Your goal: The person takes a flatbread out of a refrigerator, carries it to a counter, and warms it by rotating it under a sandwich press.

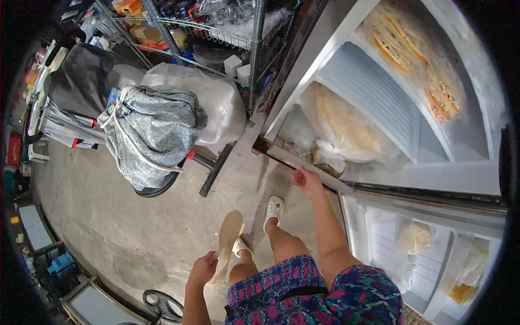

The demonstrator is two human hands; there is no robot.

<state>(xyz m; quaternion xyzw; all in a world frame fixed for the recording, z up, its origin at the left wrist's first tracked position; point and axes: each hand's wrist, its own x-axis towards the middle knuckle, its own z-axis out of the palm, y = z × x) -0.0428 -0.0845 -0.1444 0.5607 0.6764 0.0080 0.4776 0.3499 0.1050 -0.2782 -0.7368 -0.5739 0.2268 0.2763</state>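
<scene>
My left hand point(205, 268) is closed on the edge of a flat, pale-tan piece point(230, 230) with a rounded end, perhaps flat bread in a thin bag; I cannot make out its exact kind. It hangs beside my leg, above the concrete floor. My right hand point(307, 181) has its fingers curled in, with nothing visible in them. It is just outside the lower edge of an open freezer point(411, 181); whether it touches the edge I cannot tell. Nearest to it inside is a large plastic bag of pale food point(346, 122).
Bagged, layered food point(395, 40) lies behind the freezer's upper rack. The open door point(355, 216) holds more bags at lower right. A chair with a grey drawstring bag point(154, 130) stands on the left, before a wire shelf point(257, 46). A steering wheel-like ring point(162, 303) is at bottom left.
</scene>
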